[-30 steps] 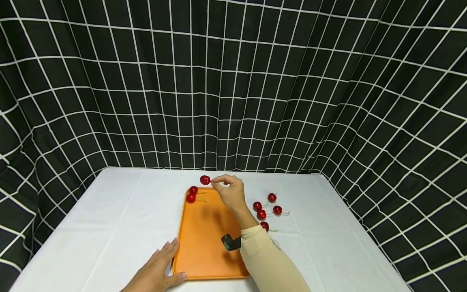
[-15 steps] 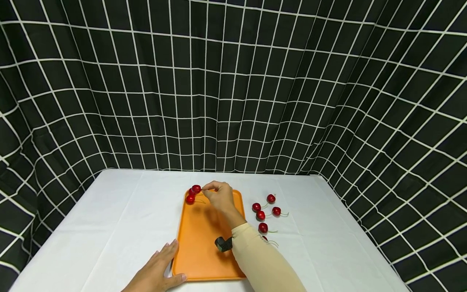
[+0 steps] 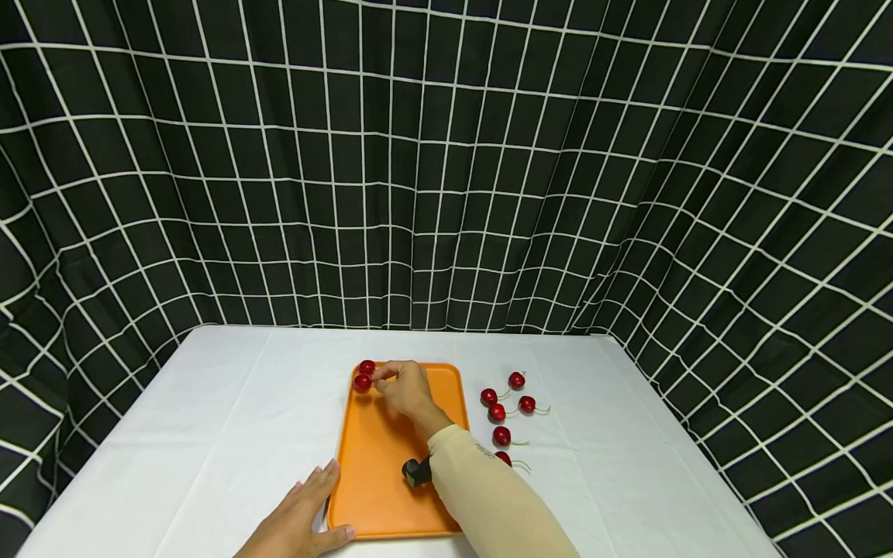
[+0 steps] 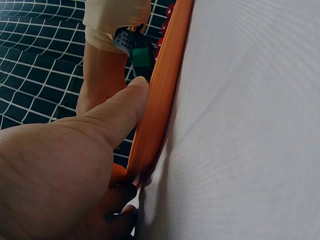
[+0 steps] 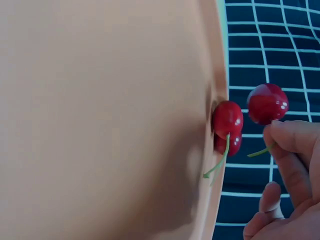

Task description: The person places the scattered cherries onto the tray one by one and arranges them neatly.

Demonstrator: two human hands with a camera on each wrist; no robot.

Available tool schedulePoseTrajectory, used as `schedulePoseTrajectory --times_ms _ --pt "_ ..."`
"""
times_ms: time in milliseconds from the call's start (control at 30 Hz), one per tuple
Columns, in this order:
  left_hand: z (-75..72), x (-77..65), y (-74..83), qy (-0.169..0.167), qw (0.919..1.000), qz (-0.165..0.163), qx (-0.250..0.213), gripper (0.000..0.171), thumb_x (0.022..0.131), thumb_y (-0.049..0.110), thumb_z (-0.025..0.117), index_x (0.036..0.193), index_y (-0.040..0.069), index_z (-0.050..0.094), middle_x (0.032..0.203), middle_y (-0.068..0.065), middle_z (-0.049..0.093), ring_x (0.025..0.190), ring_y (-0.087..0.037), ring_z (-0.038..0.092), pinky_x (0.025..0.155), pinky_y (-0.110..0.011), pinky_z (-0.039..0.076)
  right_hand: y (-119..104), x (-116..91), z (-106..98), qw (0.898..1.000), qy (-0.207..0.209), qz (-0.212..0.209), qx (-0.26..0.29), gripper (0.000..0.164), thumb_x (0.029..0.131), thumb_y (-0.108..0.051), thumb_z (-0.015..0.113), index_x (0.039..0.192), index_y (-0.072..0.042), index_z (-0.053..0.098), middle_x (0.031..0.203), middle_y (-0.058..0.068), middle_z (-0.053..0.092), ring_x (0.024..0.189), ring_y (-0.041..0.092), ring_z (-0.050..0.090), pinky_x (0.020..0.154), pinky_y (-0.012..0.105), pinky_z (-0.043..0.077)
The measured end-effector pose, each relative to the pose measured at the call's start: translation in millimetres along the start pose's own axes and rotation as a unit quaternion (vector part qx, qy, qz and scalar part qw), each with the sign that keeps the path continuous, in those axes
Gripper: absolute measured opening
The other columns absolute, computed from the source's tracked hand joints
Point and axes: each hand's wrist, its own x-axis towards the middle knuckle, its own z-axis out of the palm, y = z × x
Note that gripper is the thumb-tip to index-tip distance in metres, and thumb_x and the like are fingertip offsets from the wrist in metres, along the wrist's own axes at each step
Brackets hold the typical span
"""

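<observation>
Between thumb and forefinger my right hand (image 3: 406,389) pinches a red cherry (image 5: 268,103) by its stem, over the far left corner of an orange tray (image 3: 377,480). In the right wrist view, two more cherries (image 5: 228,120) with green stems lie against the tray's rim, just beside the held one. The head view shows one cherry (image 3: 367,366) at that corner, with the held one just in front of it. My left hand (image 3: 296,515) rests at the tray's near left corner, fingers along the left side. Its thumb (image 4: 122,107) touches the orange rim in the left wrist view.
Several loose cherries (image 3: 498,411) with stems lie on the white tablecloth (image 3: 614,480) right of the tray, the nearest partly behind the right sleeve (image 3: 495,496). A black curtain with a white grid (image 3: 446,170) stands around the table's back and sides.
My right hand has carried the cherry leftward and down from beyond the tray's far edge to its far left corner. My left hand has stayed at the near corner.
</observation>
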Motion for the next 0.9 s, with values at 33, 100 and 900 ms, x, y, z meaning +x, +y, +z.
schedulePoseTrajectory --times_ms 33,100,900 --pt "-0.1 -0.1 -0.3 0.0 1.0 0.001 0.0 0.103 0.076 0.056 0.073 0.144 -0.01 0.033 0.151 -0.026 0.028 0.138 -0.048 0.02 0.107 -0.066 0.01 0 0 1 1.0 -0.004 0.0 -0.004 0.012 0.08 -0.009 0.079 0.074 -0.019 0.077 0.08 -0.013 0.068 0.07 0.008 0.05 0.057 0.023 0.042" --pt "-0.4 0.0 -0.1 0.0 1.0 0.001 0.002 0.103 0.076 0.055 0.073 0.144 -0.011 0.033 0.151 -0.026 0.027 0.138 -0.048 0.019 0.106 -0.067 0.009 0 -1 3 1.0 -0.01 -0.005 -0.018 0.011 0.08 -0.009 0.08 0.073 -0.018 0.077 0.079 -0.014 0.068 0.071 0.008 0.052 0.058 0.023 0.043" --pt "0.3 0.1 -1.6 0.001 0.9999 0.012 -0.004 0.103 0.077 0.055 0.073 0.143 -0.012 0.032 0.15 -0.029 0.027 0.137 -0.05 0.018 0.105 -0.068 0.01 5 1 16 0.994 -0.024 -0.018 -0.1 0.016 0.078 -0.011 0.081 0.069 -0.022 0.075 0.07 -0.017 0.062 0.075 0.01 0.054 0.07 0.022 0.047"
